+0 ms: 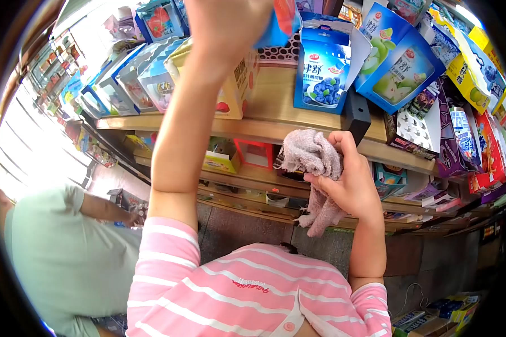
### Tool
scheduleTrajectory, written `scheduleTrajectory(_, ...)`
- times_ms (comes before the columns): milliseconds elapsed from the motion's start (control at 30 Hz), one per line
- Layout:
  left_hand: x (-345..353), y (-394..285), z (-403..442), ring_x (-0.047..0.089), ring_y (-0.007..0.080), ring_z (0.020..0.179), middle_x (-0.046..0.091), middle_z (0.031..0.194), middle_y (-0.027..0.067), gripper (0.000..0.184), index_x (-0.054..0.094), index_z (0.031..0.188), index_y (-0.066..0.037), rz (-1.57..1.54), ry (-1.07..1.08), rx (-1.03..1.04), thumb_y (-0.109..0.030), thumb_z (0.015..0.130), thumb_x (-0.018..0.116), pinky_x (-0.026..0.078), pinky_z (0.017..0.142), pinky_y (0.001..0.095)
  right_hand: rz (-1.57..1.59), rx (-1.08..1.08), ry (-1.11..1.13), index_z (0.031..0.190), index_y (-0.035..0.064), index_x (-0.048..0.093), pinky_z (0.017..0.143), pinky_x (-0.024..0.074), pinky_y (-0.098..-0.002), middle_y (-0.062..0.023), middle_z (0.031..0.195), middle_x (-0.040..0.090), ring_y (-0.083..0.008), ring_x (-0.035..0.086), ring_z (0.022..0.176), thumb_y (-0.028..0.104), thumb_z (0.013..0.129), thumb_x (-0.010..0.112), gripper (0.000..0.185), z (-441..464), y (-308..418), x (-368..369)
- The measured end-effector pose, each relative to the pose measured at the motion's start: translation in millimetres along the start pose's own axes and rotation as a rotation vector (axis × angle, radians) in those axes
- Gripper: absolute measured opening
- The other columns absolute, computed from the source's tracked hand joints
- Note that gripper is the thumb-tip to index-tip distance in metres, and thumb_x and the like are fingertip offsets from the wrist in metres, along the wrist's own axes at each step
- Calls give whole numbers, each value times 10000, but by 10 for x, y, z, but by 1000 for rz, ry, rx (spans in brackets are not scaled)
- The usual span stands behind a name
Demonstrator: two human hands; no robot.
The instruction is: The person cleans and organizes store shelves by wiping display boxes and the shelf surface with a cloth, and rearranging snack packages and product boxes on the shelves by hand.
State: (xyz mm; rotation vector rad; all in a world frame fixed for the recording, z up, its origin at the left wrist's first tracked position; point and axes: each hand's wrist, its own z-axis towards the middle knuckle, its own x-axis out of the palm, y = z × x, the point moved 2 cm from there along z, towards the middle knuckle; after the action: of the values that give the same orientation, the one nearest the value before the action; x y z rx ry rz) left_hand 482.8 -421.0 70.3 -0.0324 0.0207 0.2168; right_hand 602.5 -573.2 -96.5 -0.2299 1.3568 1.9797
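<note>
My right hand (351, 182) is closed around a bunched, greyish-pink cloth (312, 151) in front of the shelf edge. Part of the cloth dangles below my fingers. My left hand (227, 22) reaches up over the shelf, partly cut off by the top of the view. A blue and red packet (278, 25) shows at its right side and looks gripped, though the fingertips are hidden. Just right of it, a blue candy box with blueberries (323, 73) stands upright on the wooden shelf (270, 112). Behind my left forearm is a yellow box (233, 92).
More blue boxes (399, 73) lean at the right, beside a black block (355, 115). A row of packaged goods (129, 78) lines the left. Lower shelves hold a red-framed box (254, 153). At the left, a person in a pale green shirt (67, 253) is close by.
</note>
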Motion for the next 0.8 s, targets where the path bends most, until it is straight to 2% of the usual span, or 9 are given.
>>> scheduleTrajectory(100, -157, 184, 218, 523, 83, 623, 604, 688, 72, 165, 587, 802, 45, -236, -61, -9, -89, 844, 500, 431, 593, 242, 97, -12, 92, 1041, 26, 417, 729, 451, -366, -213, 886, 580, -421, 560, 864, 109, 676, 719, 481, 57, 8, 89)
scheduleTrajectory(167, -267, 294, 280, 528, 72, 655, 627, 752, 50, 198, 610, 865, 67, -346, -48, -81, -97, 865, 498, 437, 612, 220, 117, -81, 112, 1020, 25, 452, 716, 444, -280, -123, 842, 588, -174, 560, 750, 48, 664, 704, 436, 148, 77, 179)
scheduleTrajectory(233, -347, 333, 288, 520, 56, 664, 617, 764, 29, 204, 616, 878, 62, -422, -44, -82, -98, 883, 490, 435, 612, 211, 57, -208, 26, 976, 15, 508, 696, 457, -309, -125, 830, 585, -210, 578, 727, 69, 682, 683, 346, 344, 201, 324)
scheduleTrajectory(300, -443, 399, 293, 515, 48, 668, 609, 764, 20, 196, 615, 879, 46, -454, -57, -42, -97, 894, 483, 429, 612, 200, -288, -358, -346, 918, 15, 565, 666, 468, -350, -140, 825, 594, -273, 599, 726, 89, 687, 667, 263, 602, 423, 476)
scheduleTrajectory(367, -552, 473, 310, 503, 41, 671, 596, 760, 9, 182, 609, 882, 32, -454, -37, -50, -98, 900, 482, 421, 616, 194, -539, -335, -506, 897, 10, 599, 634, 478, -391, -156, 829, 600, -316, 603, 745, 78, 690, 633, 221, 996, 500, 712)
scheduleTrajectory(500, -667, 555, 272, 489, 29, 669, 585, 760, -2, 164, 600, 879, 19, -493, -74, -7, -90, 904, 479, 411, 610, 181, -979, 107, -345, 925, -14, 614, 671, 518, -376, -204, 925, 620, -300, 628, 844, 48, 701, 563, 238, 1878, 106, 1094)
scheduleTrajectory(533, -697, 532, 248, 493, 28, 662, 588, 760, 1, 168, 601, 882, 22, -473, -72, -30, -90, 904, 478, 413, 601, 180, -985, 121, -355, 925, -14, 614, 671, 518, -376, -204, 925, 620, -300, 628, 844, 48, 701, 563, 238, 1947, 85, 1070)
scheduleTrajectory(600, -740, 536, 241, 502, 29, 649, 594, 761, 7, 176, 603, 889, 30, -503, -37, -6, -92, 905, 478, 417, 584, 178, -898, 187, 27, 973, 4, 619, 743, 510, -387, -211, 1011, 615, -311, 615, 927, 86, 728, 535, 272, 2088, -13, 1076)
scheduleTrajectory(800, -701, 649, 193, 506, 35, 640, 597, 755, 17, 178, 601, 888, 36, -538, -148, 6, -98, 902, 485, 423, 584, 182, -815, 241, 200, 1032, 84, 655, 840, 464, -381, -136, 1118, 606, -264, 587, 1030, 162, 789, 501, 299, 2152, -172, 1123)
